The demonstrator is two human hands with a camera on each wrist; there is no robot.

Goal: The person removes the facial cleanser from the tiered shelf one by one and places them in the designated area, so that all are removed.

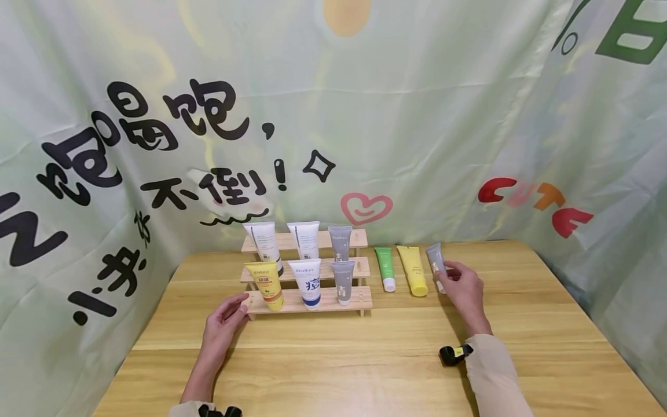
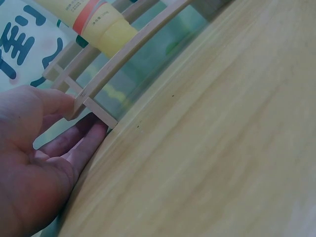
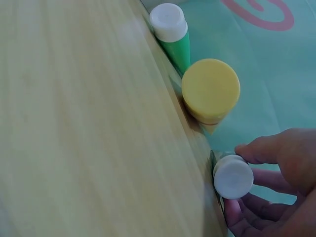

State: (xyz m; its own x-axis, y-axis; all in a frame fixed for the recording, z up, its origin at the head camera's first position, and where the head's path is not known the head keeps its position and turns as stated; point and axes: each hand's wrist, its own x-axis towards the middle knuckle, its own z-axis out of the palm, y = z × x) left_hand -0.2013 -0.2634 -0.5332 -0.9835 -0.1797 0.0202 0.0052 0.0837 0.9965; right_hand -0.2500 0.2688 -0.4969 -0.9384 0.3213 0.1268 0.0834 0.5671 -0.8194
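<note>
Grey tube (image 1: 433,253), flat far end, pale lettering, round white cap (image 3: 233,177)

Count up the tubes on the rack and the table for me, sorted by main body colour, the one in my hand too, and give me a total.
White tubes: 3
Grey tubes: 3
Yellow tubes: 2
Green tube: 1
Total: 9
</note>
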